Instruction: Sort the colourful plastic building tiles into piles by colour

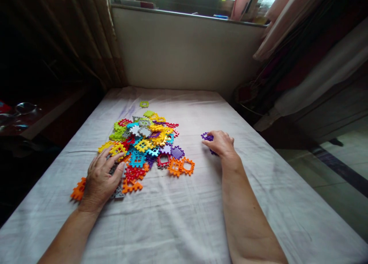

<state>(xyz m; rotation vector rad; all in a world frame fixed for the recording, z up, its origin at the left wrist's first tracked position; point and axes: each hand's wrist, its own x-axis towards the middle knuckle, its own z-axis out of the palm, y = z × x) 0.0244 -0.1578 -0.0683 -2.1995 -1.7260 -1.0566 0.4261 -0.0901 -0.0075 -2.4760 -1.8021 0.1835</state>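
A heap of colourful plastic interlocking tiles (138, 159) with notched edges lies left of centre on the cloth. Over its near left side rests my left hand (102, 174), fingers apart, with yellow tiles (116, 149) at the fingertips and a grey tile (117, 193) partly beneath the palm. Well to the right of the heap, my right hand (220, 143) is closed at the fingertips on a purple interlocking tile (206, 136). More purple shows below its thumb; whether that is a second tile I cannot tell. Orange tiles (188, 166) sit at the heap's right edge.
A pale sheet (178, 225) covers the table-like surface, which ends at a wall (184, 49) under a window sill. One green tile (144, 104) lies apart at the back. Curtains (94, 33) hang at left, and hanging cloths (310, 76) are on the right.
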